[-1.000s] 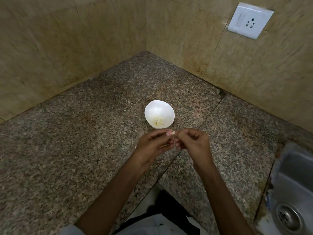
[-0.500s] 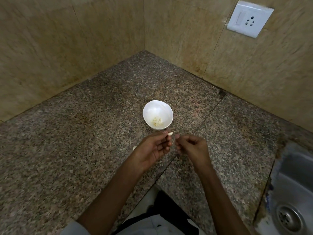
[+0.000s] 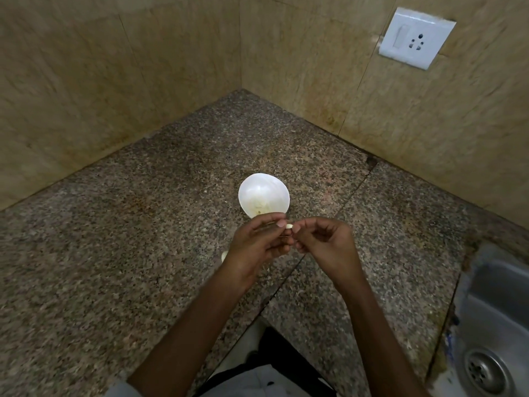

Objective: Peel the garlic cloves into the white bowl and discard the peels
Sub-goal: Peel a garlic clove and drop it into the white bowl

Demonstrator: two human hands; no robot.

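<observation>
On the granite counter [image 3: 114, 253], the left hand [image 3: 256, 247] pinches a garlic clove [image 3: 289, 226] between thumb and forefinger, just short of the white bowl [image 3: 252, 186], which holds peeled cloves [image 3: 259, 207]. The right hand [image 3: 329, 247], fingers curled, nips the clove's free end. A steel sink [image 3: 495, 310] sits far right.

The round white bowl [image 3: 259, 184] is set on the speckled granite bench [image 3: 114, 253], before its back corner; the steel sink [image 3: 492, 310] is sunk at its right edge.
</observation>
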